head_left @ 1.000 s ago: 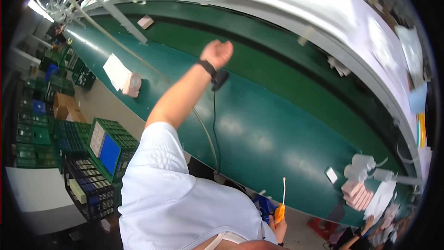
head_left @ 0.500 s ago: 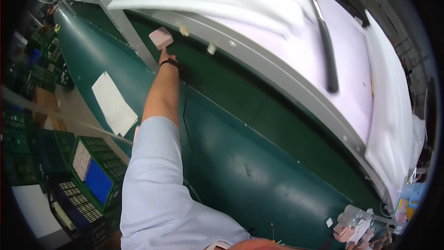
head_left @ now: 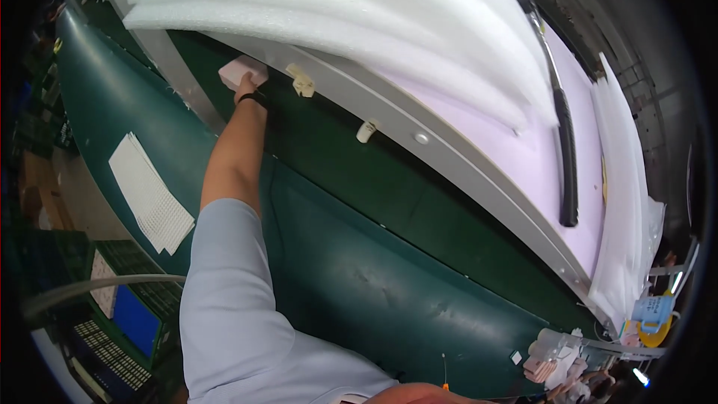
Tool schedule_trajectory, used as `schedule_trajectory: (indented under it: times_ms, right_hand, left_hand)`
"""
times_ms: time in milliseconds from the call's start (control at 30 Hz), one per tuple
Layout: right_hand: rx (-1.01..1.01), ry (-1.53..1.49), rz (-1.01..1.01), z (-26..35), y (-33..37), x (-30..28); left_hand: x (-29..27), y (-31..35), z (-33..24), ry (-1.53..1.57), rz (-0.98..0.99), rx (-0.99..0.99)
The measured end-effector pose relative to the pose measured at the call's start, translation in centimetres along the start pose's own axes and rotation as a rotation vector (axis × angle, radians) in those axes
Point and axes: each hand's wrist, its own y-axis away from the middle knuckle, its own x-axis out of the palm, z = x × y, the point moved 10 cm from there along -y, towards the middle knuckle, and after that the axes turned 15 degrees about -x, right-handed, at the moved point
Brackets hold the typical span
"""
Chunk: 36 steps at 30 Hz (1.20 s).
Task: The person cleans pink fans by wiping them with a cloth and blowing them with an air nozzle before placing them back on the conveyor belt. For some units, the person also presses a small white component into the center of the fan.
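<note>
My left hand reaches far out at the upper left, a dark band round its wrist. Its fingers are closed on the near side of a pale pink block, and part of the grip is hidden behind the hand. The block is at the dark green strip under the shelf's grey metal edge, near an upright post. Whether it rests on a surface, I cannot tell. My right hand is not in view.
White foam sheets and a black-handled tool lie on the shelf. Stacked white sheets are on the green tabletop. Crates stand lower left. Pink pieces lie lower right, near partly visible hands, seemingly another person's.
The pink block has turned and now sits partly behind the shelf edge, still in my left hand. The whole view has shifted, with the shelf appearing closer.
</note>
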Motion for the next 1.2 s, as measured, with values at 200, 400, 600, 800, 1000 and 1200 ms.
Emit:
schedule_trajectory:
  times_ms: [200,400,600,800,1000,1200]
  right_hand:
    - [-0.088,-0.031,-0.118,-2.7,3.9,0.4]
    - [-0.539,0.053,-0.335,-4.1,5.8,-7.1]
    - [-0.633,0.154,-0.408,-13.6,10.8,-10.7]
    - [-0.733,0.268,-0.377,-21.6,16.0,-9.6]
    - [-0.770,0.182,-0.380,-26.2,21.2,-9.5]
    - [-0.837,0.137,-0.380,-28.9,22.4,-10.5]
  left_hand:
    - [3.9,21.4,16.7,-0.435,0.143,-0.126]
    - [-5.6,51.4,26.4,-0.957,0.685,-0.583]
    - [-19.0,74.0,33.6,-1.328,0.868,-0.657]
    - [-21.8,92.0,35.5,-1.844,1.416,0.612]
    - [-26.0,103.1,37.1,-1.925,2.017,1.224]
    - [-26.4,101.7,37.6,-2.091,1.964,0.326]
